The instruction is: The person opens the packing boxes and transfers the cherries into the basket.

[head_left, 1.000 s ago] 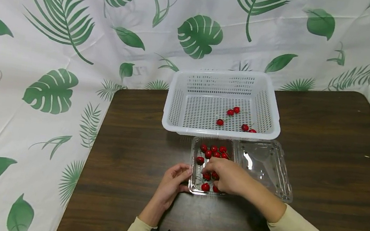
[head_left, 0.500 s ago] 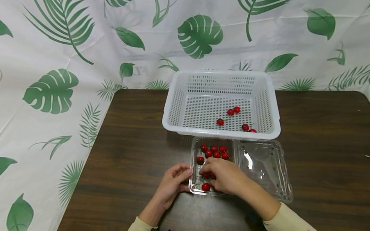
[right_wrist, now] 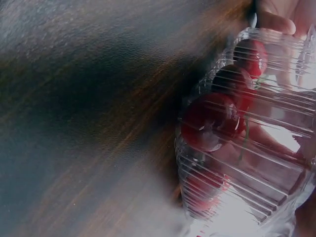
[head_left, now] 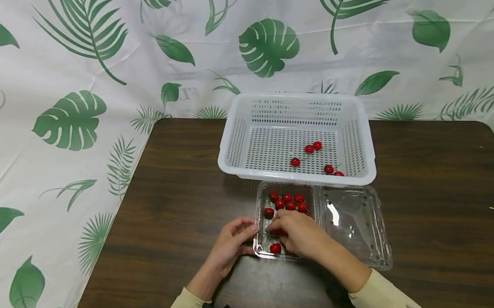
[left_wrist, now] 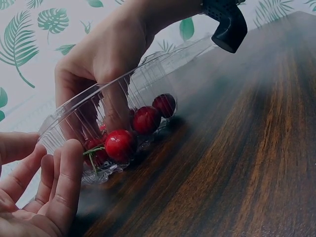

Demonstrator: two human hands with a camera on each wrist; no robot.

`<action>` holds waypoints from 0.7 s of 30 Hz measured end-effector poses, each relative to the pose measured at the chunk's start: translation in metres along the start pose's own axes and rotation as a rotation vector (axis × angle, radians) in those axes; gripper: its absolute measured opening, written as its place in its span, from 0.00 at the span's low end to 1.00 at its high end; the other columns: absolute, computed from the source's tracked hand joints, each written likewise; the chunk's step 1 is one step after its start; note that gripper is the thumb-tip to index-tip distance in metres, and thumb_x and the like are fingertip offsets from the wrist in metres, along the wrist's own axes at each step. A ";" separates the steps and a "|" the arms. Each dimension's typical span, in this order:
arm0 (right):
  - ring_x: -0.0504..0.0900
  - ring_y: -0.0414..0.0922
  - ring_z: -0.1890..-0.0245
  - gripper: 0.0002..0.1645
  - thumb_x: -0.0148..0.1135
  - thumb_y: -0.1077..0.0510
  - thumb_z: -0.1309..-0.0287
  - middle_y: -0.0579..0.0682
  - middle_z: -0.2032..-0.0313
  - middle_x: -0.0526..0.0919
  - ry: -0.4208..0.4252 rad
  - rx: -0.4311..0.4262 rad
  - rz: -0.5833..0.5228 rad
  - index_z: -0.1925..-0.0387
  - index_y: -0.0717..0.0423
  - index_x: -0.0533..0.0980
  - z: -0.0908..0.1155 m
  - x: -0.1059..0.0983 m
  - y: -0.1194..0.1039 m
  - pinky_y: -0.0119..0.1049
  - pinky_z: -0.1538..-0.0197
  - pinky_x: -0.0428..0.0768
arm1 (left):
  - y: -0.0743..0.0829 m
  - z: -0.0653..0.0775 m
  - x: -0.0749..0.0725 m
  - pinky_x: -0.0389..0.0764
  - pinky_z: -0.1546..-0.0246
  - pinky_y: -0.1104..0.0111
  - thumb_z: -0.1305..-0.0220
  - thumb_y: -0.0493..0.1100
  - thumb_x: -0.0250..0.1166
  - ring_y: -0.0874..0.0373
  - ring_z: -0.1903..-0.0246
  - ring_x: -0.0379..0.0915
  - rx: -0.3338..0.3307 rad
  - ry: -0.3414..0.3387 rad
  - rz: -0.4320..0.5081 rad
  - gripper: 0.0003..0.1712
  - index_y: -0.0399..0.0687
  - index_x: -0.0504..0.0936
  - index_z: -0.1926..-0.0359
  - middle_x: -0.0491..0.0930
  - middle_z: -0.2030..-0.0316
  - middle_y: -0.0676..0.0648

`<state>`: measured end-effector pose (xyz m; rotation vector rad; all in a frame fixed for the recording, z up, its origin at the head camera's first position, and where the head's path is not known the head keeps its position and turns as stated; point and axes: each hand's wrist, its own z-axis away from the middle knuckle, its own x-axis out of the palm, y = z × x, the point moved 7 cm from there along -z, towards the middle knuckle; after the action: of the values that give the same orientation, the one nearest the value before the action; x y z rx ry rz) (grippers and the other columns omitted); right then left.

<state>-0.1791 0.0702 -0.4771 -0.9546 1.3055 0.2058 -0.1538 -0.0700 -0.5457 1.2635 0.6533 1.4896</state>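
Note:
A clear plastic clamshell box [head_left: 267,255] holds several red cherries [head_left: 280,204], with its lid [head_left: 355,224] lying open to the right. My left hand [head_left: 232,241] grips the left rim of the box, thumb above and fingers along the wall. Inside the near half, my right hand [head_left: 304,234] reaches down with fingers and thumb curled about a cherry, largely covered by the hand. In the left wrist view a cherry [left_wrist: 121,145] with a green stem shows through the wall beside the right fingers [left_wrist: 117,106]. The right wrist view shows cherries [right_wrist: 210,121] pressed close behind the ribbed wall.
Directly behind the box stands a white perforated basket [head_left: 227,159] with several cherries [head_left: 295,162] spread over its floor. Both rest on a dark wooden table [head_left: 174,201]. A leaf-patterned white cloth [head_left: 145,66] hangs behind and to the left.
My right hand has shifted slightly left within the box, and the cherries under its fingers have moved a little with it. The left hand stays on the rim.

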 end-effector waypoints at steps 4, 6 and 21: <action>0.79 0.41 0.65 0.20 0.70 0.71 0.58 0.41 0.66 0.79 0.012 -0.012 -0.007 0.61 0.50 0.86 -0.001 -0.002 0.000 0.37 0.63 0.81 | 0.000 -0.001 0.001 0.83 0.76 0.69 0.34 0.38 0.64 0.56 0.66 0.77 0.002 -0.003 0.001 0.13 0.34 0.75 0.53 0.77 0.60 0.44; 0.80 0.41 0.64 0.19 0.71 0.70 0.57 0.41 0.65 0.79 0.015 -0.019 -0.009 0.61 0.51 0.86 -0.001 -0.004 -0.001 0.38 0.62 0.82 | 0.000 -0.001 0.001 0.83 0.76 0.69 0.33 0.38 0.64 0.56 0.67 0.77 0.002 -0.006 -0.002 0.13 0.34 0.75 0.53 0.77 0.60 0.44; 0.80 0.42 0.59 0.17 0.73 0.65 0.49 0.44 0.59 0.83 0.057 0.016 -0.060 0.55 0.53 0.85 0.000 -0.024 -0.002 0.39 0.56 0.82 | 0.003 0.001 0.002 0.83 0.77 0.69 0.34 0.39 0.65 0.55 0.66 0.77 0.014 -0.018 0.005 0.14 0.34 0.75 0.53 0.78 0.61 0.44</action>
<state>-0.1851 0.0780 -0.4549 -0.9903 1.3273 0.1222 -0.1540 -0.0693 -0.5425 1.2887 0.6503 1.4789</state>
